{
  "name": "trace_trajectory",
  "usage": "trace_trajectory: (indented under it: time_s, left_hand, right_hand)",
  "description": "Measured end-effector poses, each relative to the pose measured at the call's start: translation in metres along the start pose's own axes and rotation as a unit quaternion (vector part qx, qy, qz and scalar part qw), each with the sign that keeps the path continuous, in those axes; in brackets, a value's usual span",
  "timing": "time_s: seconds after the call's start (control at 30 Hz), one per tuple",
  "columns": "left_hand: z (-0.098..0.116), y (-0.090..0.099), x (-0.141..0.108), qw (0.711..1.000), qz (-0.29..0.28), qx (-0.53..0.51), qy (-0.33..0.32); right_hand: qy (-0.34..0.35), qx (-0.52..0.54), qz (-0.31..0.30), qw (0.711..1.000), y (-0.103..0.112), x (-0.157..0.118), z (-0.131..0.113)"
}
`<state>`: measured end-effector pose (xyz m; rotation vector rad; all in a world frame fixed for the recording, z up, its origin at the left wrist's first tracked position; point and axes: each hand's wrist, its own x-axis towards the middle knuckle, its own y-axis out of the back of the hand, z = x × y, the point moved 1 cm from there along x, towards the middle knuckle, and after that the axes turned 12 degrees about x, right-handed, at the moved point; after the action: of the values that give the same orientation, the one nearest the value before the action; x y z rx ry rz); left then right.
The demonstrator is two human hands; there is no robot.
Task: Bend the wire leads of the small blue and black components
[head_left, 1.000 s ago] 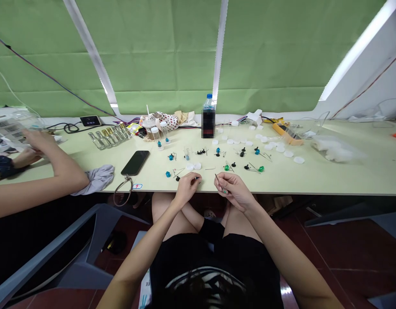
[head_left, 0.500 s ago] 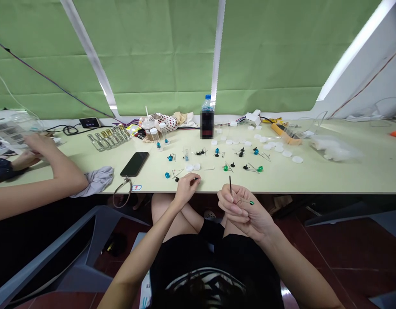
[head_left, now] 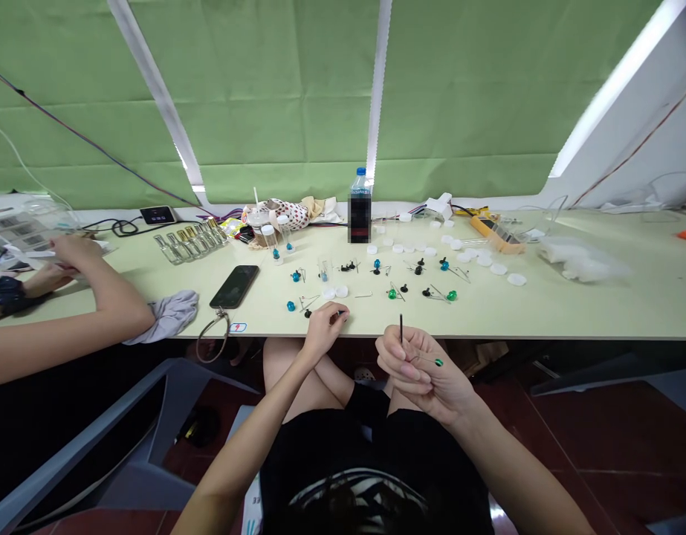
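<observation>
Above my lap, just off the table's front edge, my right hand (head_left: 418, 368) pinches a thin black rod (head_left: 401, 328) that points up. A thin wire with a green bead (head_left: 438, 362) sticks out from the same fingers. My left hand (head_left: 324, 327) rests at the table edge, its fingers pressed together on something small and dark that is mostly hidden. Behind my hands lie blue beads (head_left: 290, 305), green beads (head_left: 452, 296), black pieces (head_left: 418, 270), thin metal wires and round white caps (head_left: 341, 292). A small clear vial (head_left: 323, 269) stands among them.
A phone (head_left: 234, 286), a grey cloth (head_left: 169, 313) and glass bottles (head_left: 191, 239) lie left. A dark drink bottle (head_left: 360, 212) stands at the back. An orange meter (head_left: 496, 234) and a plastic bag (head_left: 582, 258) are right. Another person's arms (head_left: 91, 297) reach over the far left.
My right hand has tilted slightly, and the green bead sits a little lower. My left hand has barely moved. The whole view has shifted slightly.
</observation>
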<state>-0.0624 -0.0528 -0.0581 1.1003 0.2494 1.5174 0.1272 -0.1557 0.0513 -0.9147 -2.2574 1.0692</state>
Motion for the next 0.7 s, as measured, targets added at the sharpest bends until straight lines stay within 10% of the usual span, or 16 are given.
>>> trace_trajectory:
  time_s: [0.17, 0.27, 0.4, 0.7]
  left_hand:
    - [0.0, 0.0, 0.0, 1.0, 0.006, -0.007, -0.001]
    - [-0.001, 0.0, 0.0, 1.0, 0.006, -0.018, 0.005]
    - [-0.003, -0.001, 0.0, 0.999, 0.004, -0.032, 0.014]
    - [-0.007, -0.002, 0.001, 0.999, 0.005, -0.042, 0.022]
  right_hand:
    - [0.08, -0.231, 0.1, 0.964, 0.027, 0.017, -0.005]
    - [0.188, -0.481, 0.169, 0.839, 0.067, 0.039, -0.015]
    - [0.136, -0.732, 0.237, 0.624, 0.12, 0.063, -0.016]
    - [0.056, -0.863, 0.276, 0.419, 0.136, 0.08, -0.002]
